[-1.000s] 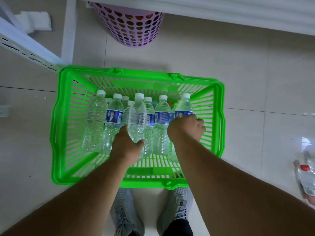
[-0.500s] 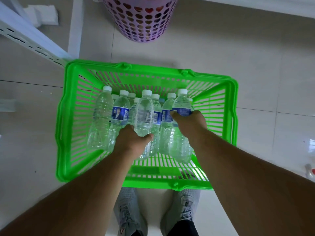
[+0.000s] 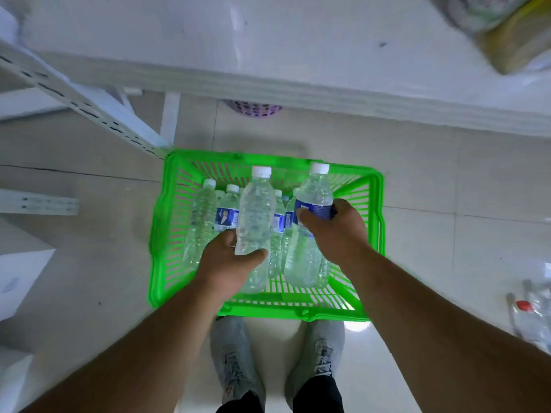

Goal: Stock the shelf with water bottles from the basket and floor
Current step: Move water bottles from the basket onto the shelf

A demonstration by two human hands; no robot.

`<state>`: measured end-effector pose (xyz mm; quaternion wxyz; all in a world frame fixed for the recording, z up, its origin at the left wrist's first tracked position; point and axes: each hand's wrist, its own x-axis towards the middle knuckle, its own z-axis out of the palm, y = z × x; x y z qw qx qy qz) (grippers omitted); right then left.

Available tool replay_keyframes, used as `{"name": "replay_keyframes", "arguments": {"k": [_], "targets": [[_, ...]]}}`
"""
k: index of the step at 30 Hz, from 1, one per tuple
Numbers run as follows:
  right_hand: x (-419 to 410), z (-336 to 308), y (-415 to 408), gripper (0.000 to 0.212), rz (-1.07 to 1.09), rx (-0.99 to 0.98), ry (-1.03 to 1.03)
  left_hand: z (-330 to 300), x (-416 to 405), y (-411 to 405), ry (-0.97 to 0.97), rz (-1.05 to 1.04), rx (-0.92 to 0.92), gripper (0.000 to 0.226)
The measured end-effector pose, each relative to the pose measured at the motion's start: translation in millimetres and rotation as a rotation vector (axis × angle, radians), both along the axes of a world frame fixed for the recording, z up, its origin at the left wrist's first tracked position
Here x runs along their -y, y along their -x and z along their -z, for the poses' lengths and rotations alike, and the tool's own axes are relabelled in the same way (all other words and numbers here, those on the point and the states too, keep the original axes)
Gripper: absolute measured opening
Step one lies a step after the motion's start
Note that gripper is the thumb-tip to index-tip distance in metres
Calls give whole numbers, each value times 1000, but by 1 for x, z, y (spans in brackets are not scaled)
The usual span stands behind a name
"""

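Note:
A bright green plastic basket (image 3: 159, 234) sits on the floor in front of my feet, with several clear water bottles (image 3: 202, 216) standing in it. My left hand (image 3: 229, 263) grips a label-less clear bottle (image 3: 256, 210) with a white cap, lifted above the others. My right hand (image 3: 337, 231) grips a blue-labelled bottle (image 3: 313, 198), also raised over the basket. The white shelf board (image 3: 298, 64) runs across the top of the view, above the basket.
A purple perforated bin (image 3: 253, 107) peeks out under the shelf. White slotted shelf uprights (image 3: 74, 99) stand at left. More bottles, one with a red cap (image 3: 524, 305), lie on the floor at right. A yellowish package (image 3: 512, 34) rests on the shelf's right end.
Both hands have lifted their bottles up out of the row in the basket. The view has tilted up, so the shelf board now shows above.

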<state>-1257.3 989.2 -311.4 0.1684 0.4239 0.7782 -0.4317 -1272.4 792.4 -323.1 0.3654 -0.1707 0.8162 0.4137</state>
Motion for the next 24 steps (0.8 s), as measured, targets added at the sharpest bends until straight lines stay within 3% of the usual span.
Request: {"name": "replay_keyframes", "arguments": {"k": [6,16,24], "targets": [[4,-151,9,21,-58,-163,19,-142,18,12,-78,27,-136,23],[23,-464,-13,20,-146,-437,18,-432,52,4,-212,50,-340,24],[32,-642,-56,20,-247,-637,-71,-595,53,-47,-342,7,-497,28]]}}
